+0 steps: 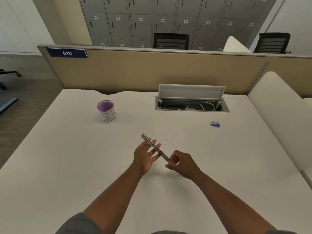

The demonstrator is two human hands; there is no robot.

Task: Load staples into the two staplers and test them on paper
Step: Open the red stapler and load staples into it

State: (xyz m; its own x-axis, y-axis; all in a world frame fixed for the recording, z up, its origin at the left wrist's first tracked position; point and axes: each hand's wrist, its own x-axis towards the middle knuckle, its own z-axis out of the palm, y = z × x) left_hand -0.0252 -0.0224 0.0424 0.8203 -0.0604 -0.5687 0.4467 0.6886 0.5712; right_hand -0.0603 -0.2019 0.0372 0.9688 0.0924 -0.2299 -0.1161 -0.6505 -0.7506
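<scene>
A stapler [156,148] swung fully open lies as one long metal strip with a red tip at its far end, held above the white desk. My left hand [146,156] supports its middle on straight fingers, palm up. My right hand [181,163] pinches the strip's near end. Sheets of white paper [170,136] lie flat on the desk just beyond the hands. A small blue staple box [215,124] sits at the right. Only one stapler is in view.
A purple-rimmed cup marked BIN [106,110] stands at the far left of the desk [67,157]. An open cable hatch [191,102] sits at the back, under a tan divider [152,71]. A white side panel [276,105] bounds the right.
</scene>
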